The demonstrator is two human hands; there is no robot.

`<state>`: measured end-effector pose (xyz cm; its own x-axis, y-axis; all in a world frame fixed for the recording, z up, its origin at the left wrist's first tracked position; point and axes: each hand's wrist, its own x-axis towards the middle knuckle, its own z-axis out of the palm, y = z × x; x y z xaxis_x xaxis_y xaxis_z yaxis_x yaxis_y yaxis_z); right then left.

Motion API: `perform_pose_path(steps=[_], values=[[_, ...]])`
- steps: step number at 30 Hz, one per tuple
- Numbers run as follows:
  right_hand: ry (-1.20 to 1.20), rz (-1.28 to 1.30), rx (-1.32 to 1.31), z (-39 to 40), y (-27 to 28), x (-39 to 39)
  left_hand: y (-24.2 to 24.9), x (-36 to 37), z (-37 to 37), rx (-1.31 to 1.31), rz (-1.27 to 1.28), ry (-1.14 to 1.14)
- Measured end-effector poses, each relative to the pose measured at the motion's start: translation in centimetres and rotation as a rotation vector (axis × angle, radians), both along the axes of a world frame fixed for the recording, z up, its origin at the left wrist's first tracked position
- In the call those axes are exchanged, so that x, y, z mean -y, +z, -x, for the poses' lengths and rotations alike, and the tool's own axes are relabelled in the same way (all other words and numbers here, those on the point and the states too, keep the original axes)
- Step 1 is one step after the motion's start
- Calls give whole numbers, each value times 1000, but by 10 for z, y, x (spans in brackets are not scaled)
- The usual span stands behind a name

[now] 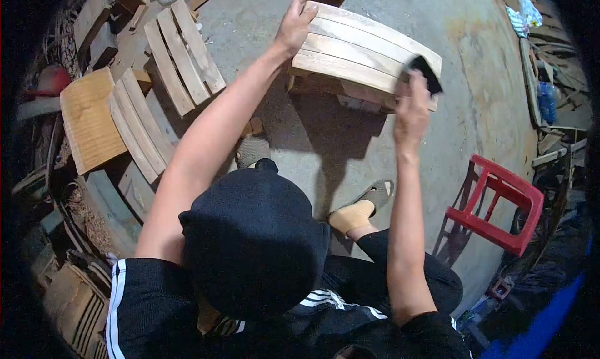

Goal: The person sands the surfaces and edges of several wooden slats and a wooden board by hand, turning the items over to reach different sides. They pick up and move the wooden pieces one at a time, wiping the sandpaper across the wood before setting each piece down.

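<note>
Left hand (292,26): resting open on the far left corner of the slatted wooden seat (356,55), fingers spread over the top slat, steadying it and gripping nothing.
Right hand (411,106): closing around a dark sanding block (425,72), pressing it against the right end of the seat.
Seat position: sitting on the concrete floor (481,77) straight ahead of the person, raised on small wooden blocks – no desk under it.
Long axis: running left to right, tilting slightly down toward the right, slats lying along that same line.
Direction from hands: lying directly under both hands, left hand at one end, right hand at the other, the bare middle slats stretching between them.
Nearer hand: right hand sitting closer to the body, at the near right edge; left arm reaching farther, almost fully stretched.
Block on seat: touching the near right edge, partly hidden by the fingers – its exact face of contact being hard to tell.
Feet: sandalled foot (362,209) planted on the floor near the seat.
Around: more slatted panels (181,52) lying to the left, well apart from the hands; a red plastic stool (500,202) tipped on the floor to the right.
</note>
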<state>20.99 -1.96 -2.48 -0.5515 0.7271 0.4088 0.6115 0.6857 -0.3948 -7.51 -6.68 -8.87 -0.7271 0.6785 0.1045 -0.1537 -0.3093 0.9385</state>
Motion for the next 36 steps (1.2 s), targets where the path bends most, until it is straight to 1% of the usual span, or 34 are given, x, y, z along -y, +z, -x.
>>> perform_pose_path(steps=[1, 2, 3, 4, 6, 7, 8, 9, 11, 12, 13, 14, 15, 16, 17, 18, 20, 22, 24, 25, 26, 27, 28, 29, 30, 32, 33, 34, 36], values=[[-187, 28, 37, -5, 3, -7, 0, 3, 3, -39, 32, -92], [-171, -33, 22, -3, -1, -10, 0, 3, 5, -78, 63, -193], [-88, -51, 4, 7, -4, -2, 17, 11, -5, -31, 73, -169], [-9, -76, -18, 26, -8, 13, 18, 11, -7, -31, 60, -180], [166, -67, 28, 81, 0, 55, 10, 8, -1, 104, -72, -214], [228, -58, -10, 104, 3, 80, -1, 4, 5, 8, -40, -196], [287, -47, -49, 116, 5, 93, -2, 4, 9, -228, -6, -127], [256, -52, -50, 107, 5, 83, -3, 4, 10, -175, 0, -159], [342, -69, -4, 77, 2, 45, -6, 5, 11, -102, 47, -188], [221, -133, 70, 54, 1, 20, -2, 8, 8, -80, 90, -188], [93, -106, 72, 29, 7, -1, 6, 13, 4, -55, 92, -218], [-55, -37, 32, 2, 4, -24, 6, 12, 4, -51, 92, -224], [-255, 104, 35, -11, 11, -32, 6, 12, 5, -63, 89, -209], [-271, 32, 24, -13, 9, -37, 6, 12, 4, -77, 87, -202], [-210, 6, 39, -10, 2, -34, 6, 12, 2, 12, 50, -216], [-147, -19, 49, 10, -4, -22, 10, 12, 0, 5, 45, -229], [56, -170, 70, 62, -9, 23, 15, 13, 2, -24, 63, -218], [323, -69, -71, 94, 5, 67, 12, 12, 1, -7, 35, -251], [312, -86, -46, 81, 1, 47, 18, 13, 2, -76, 89, -208], [316, -110, -19, 71, 1, 28, 21, 14, 0, -19, 80, -239], [213, -138, -5, 51, 6, 5, 23, 15, -1, -21, 85, -244], [62, -138, 32, 26, -2, -21, 25, 16, -2, -41, 115, -224], [-86, 49, 24, 4, 17, -33, 26, 16, -4, -59, 144, -200], [-216, 42, -66, -17, -6, -54, 26, 15, -5, -11, 141, -187], [-284, 35, -69, -17, -1, -55, 24, 16, -5, -10, 146, -193], [-223, 31, -39, 3, 5, -39, 23, 15, -2, -36, 99, -230], [-126, -198, -15, 23, -12, -28, 26, 12, 0, -46, 94, -231], [-14, -248, 72, 50, -2, -2, 28, 12, -1, -54, 110, -205], [235, -105, -121, 93, 0, 44, 26, 17, -4, -58, 143, -188]])
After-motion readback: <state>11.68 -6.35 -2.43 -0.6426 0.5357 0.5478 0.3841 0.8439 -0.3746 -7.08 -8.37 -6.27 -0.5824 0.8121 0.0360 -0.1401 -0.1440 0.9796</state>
